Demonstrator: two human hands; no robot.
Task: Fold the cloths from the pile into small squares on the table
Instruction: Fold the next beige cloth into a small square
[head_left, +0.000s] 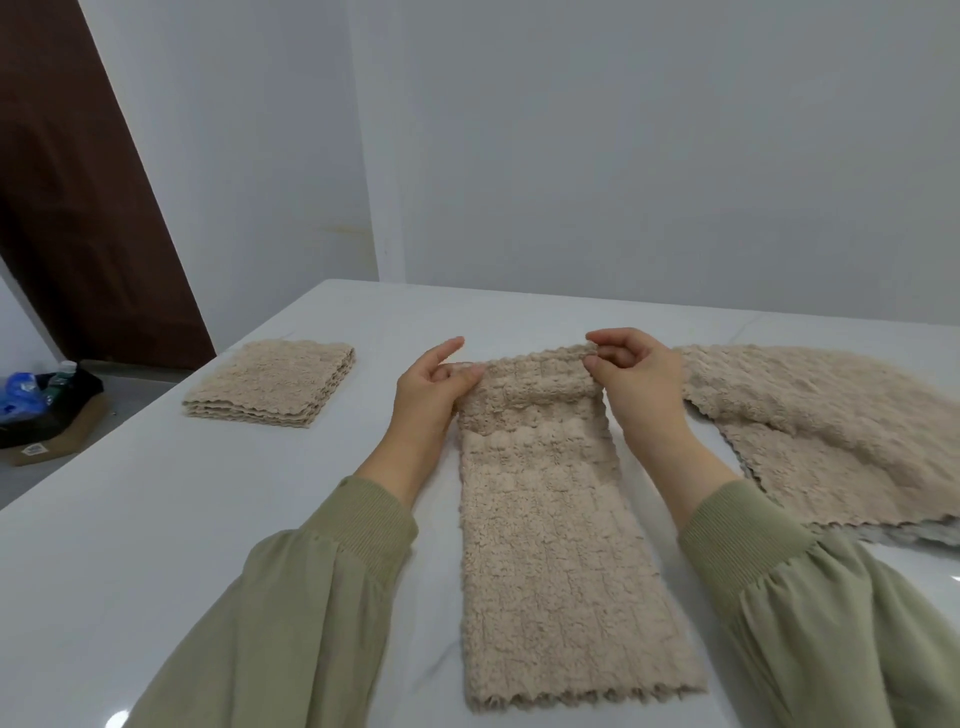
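Item 1. Beige fleece cloth (550, 545), folded to a long narrow strip with scalloped ends. It lies on the middle of the white desk (182, 519), running from the near edge toward the far edge. The far end is bunched up between the two hands.

Item 2. Left hand (434, 387): thumb and fingers pinch the far-left corner of the strip, with the forefinger held straight out above it. Olive-green sleeve (322, 597) with ribbed cuff.

Item 3. Right hand (636, 374): fingers curled, pinching the far-right corner of the strip. Matching sleeve on this arm.

Item 4. Stack of folded cloths (272, 384), same beige fleece, squared up in several layers, near the left edge of the desk toward its far-left corner, well apart from the strip.

Item 5. Pile of unfolded cloths (810, 415), same fabric, spread loosely at the right edge of the desk, just beside the right hand.

Item 6. On the floor past the left edge: a cardboard box (62, 441) bearing a small label (32, 450) too small to read, a blue plastic bag (18, 397) and a bottle (65, 371).

Item 7. Dark brown door (78, 182) and a plain pale wall (623, 130). No brand or legible writing on any cloth.
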